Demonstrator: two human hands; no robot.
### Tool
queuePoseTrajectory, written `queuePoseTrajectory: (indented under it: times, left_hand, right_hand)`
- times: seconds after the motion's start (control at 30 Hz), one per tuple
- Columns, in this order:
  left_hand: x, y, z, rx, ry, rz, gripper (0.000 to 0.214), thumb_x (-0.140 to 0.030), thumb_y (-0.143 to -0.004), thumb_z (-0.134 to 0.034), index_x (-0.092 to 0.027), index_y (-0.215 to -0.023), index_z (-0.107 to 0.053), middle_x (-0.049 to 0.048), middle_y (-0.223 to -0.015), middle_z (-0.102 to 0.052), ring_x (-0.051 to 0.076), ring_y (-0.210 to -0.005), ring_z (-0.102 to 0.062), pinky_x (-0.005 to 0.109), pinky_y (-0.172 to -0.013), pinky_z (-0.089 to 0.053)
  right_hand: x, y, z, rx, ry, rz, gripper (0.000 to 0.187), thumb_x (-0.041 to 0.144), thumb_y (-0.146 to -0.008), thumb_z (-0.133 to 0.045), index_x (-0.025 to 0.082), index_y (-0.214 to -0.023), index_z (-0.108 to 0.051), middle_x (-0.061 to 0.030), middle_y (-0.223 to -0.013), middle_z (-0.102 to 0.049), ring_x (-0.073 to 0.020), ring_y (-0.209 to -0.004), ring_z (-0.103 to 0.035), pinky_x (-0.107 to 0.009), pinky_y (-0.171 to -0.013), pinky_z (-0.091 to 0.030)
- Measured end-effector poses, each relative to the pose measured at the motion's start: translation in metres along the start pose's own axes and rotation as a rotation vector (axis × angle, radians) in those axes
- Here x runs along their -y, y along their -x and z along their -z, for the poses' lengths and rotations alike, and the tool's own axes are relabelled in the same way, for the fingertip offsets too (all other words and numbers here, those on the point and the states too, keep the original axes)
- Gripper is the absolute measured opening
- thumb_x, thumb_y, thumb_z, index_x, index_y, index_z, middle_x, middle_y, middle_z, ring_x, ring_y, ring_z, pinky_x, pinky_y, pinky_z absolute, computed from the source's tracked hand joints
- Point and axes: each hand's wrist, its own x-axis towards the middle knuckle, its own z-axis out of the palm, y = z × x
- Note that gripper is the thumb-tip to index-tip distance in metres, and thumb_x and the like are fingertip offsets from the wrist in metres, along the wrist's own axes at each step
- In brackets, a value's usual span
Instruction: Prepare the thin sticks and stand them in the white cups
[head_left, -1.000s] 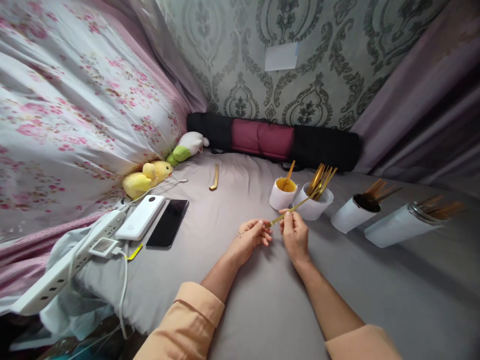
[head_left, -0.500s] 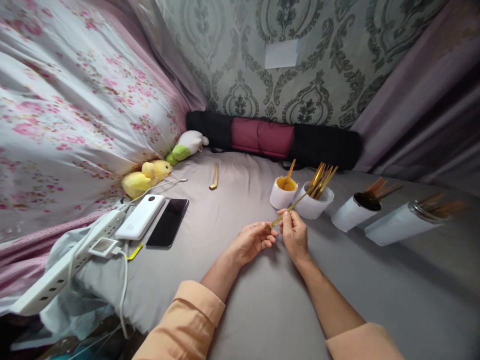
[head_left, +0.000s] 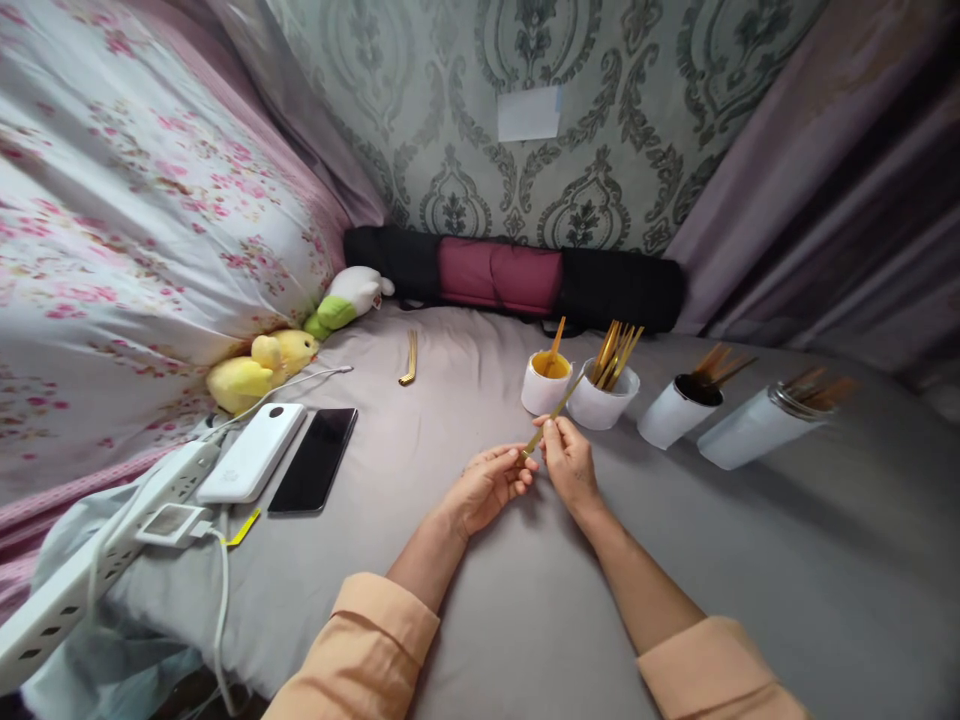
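Note:
A thin gold strip (head_left: 564, 398) slants up and to the right between my two hands. Its lower end is pinched in the fingertips of my left hand (head_left: 486, 490). Higher up, the thumb and fingers of my right hand (head_left: 571, 462) grip the same strip. Just beyond the hands stand a small white cup with a yellow inside (head_left: 541, 392), holding an orange stick, and a wider white cup (head_left: 604, 408) with several gold strips. A small bundle of gold strips (head_left: 408, 360) lies on the grey sheet, farther off to the left.
Two white-wrapped containers, one dark inside (head_left: 671, 420) and one metal-rimmed (head_left: 757, 432), hold brown sticks at right. At left lie a black phone (head_left: 315, 462), white power bank (head_left: 253, 452), power strip (head_left: 82, 575) with cables, and plush toys (head_left: 262, 368). A black-and-maroon roll (head_left: 501, 272) lines the wall.
The whole view has shifted, so things appear farther left. Both hands keep hold of the gold strip in nearly the same pose.

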Motion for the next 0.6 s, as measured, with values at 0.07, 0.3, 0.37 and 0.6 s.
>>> queuePoseTrajectory:
  times: [0.07,0.3,0.37,0.6]
  left_hand:
    - [0.000,0.000,0.000,0.004,-0.006,-0.003,0.020,-0.020,-0.078,-0.056,-0.009,-0.094,-0.058,0.0068,-0.077,-0.060,0.008,-0.059,-0.055,0.018,-0.054,-0.041]
    - [0.002,0.001,0.001,0.025,-0.031,-0.017,0.023,-0.024,-0.077,-0.057,-0.010,-0.096,-0.056,0.0061,-0.074,-0.059,0.007,-0.057,-0.053,0.017,-0.050,-0.038]
    - [0.003,0.001,0.001,0.021,-0.037,-0.014,0.023,-0.024,-0.077,-0.058,-0.010,-0.095,-0.056,0.0060,-0.074,-0.059,0.007,-0.057,-0.053,0.017,-0.050,-0.037]
    - [0.002,0.002,0.000,0.015,-0.048,-0.006,0.024,-0.024,-0.076,-0.059,-0.009,-0.095,-0.056,0.0057,-0.073,-0.058,0.007,-0.055,-0.051,0.017,-0.049,-0.036]
  right_hand:
    - [0.000,0.000,0.000,-0.001,-0.001,-0.010,0.030,0.039,-0.085,-0.036,0.017,-0.085,-0.057,0.0018,-0.059,-0.048,-0.0103,-0.051,-0.044,-0.021,-0.048,-0.035]
    - [0.000,-0.001,0.001,-0.009,-0.029,-0.037,0.031,0.040,-0.084,-0.037,0.017,-0.086,-0.058,0.0019,-0.058,-0.048,-0.0105,-0.050,-0.043,-0.021,-0.047,-0.034]
    - [-0.001,-0.002,0.002,-0.019,-0.024,-0.037,0.031,0.040,-0.084,-0.037,0.018,-0.087,-0.057,0.0017,-0.059,-0.049,-0.0104,-0.050,-0.043,-0.021,-0.047,-0.035]
    - [0.002,-0.011,0.010,-0.071,-0.020,-0.037,0.036,0.044,-0.085,-0.035,0.016,-0.088,-0.059,0.0009,-0.060,-0.050,-0.0093,-0.049,-0.044,-0.020,-0.047,-0.037]
